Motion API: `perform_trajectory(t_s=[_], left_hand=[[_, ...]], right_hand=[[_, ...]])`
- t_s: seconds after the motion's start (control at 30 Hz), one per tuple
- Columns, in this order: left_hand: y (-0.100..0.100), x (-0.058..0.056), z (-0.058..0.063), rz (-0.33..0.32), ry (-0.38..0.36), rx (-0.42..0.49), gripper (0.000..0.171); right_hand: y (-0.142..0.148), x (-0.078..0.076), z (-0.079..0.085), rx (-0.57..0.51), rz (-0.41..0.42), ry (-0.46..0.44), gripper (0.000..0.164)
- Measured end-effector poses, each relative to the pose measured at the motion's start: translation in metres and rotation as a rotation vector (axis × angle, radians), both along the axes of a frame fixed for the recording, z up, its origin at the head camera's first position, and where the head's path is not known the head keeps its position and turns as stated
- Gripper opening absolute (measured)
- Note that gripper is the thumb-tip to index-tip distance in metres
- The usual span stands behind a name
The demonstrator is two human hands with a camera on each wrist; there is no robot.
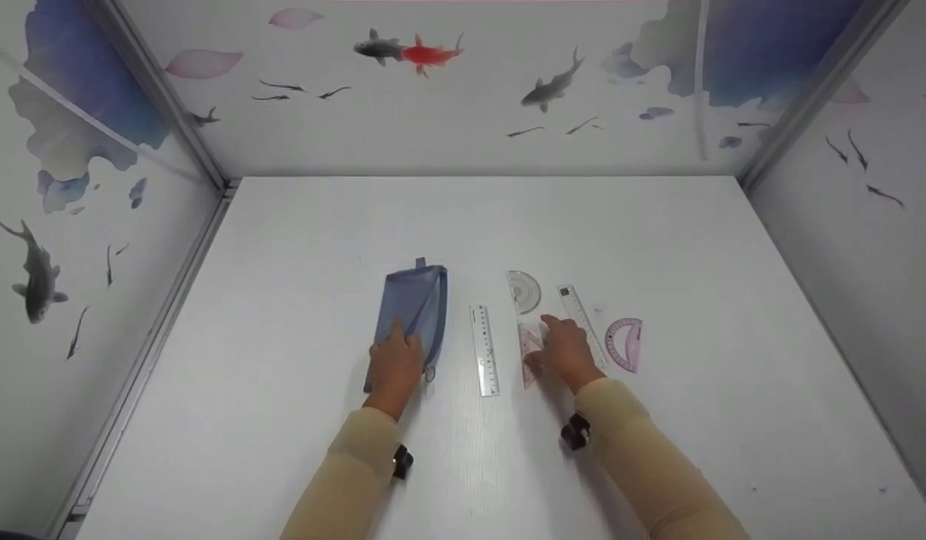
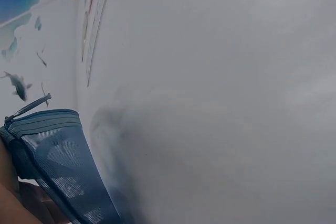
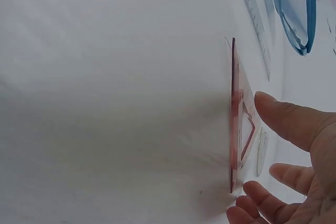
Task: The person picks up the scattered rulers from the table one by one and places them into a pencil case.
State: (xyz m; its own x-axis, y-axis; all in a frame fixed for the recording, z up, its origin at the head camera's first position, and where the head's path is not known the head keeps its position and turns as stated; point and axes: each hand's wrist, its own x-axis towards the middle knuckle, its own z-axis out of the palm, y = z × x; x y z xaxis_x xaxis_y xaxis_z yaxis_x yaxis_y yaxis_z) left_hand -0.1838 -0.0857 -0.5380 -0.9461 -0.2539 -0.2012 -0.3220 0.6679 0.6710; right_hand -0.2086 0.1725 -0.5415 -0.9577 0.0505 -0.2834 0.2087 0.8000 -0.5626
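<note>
A blue mesh zip pouch (image 1: 412, 296) lies left of centre, and my left hand (image 1: 395, 369) grips its near left part. The left wrist view shows the pouch (image 2: 68, 161) raised at its zipped end, with fingers partly hidden behind the mesh. My right hand (image 1: 569, 351) is over a pink set square (image 1: 528, 345), thumb and fingers spread. In the right wrist view the thumb tip is right by the pink set square (image 3: 234, 114), and the other fingers are near its lower corner.
One clear ruler (image 1: 484, 352) lies between the hands. A clear protractor (image 1: 529, 291) sits beyond the right hand, with a second clear ruler (image 1: 574, 301) slanting beside it. Farther right is a pink protractor (image 1: 614, 343). Printed walls (image 1: 478, 142) enclose the white table (image 1: 320, 217).
</note>
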Motion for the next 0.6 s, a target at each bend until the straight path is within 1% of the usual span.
perform_trajectory(t_s=[0.17,0.37,0.6], left_hand=[[0.0002,0.0007,0.0002,-0.003,0.006,-0.015,0.058],[-0.0009,0.0015,0.0010,-0.028,-0.004,-0.045,0.057],[-0.0016,0.0005,-0.0009,-0.029,-0.006,-0.053,0.057]], right_hand=[[-0.0022,0.0002,0.0002,-0.027,-0.037,-0.016,0.080],[-0.0043,0.0007,-0.0015,-0.030,-0.058,-0.023,0.077],[-0.0052,0.0020,-0.0017,-0.027,-0.059,-0.038,0.069]])
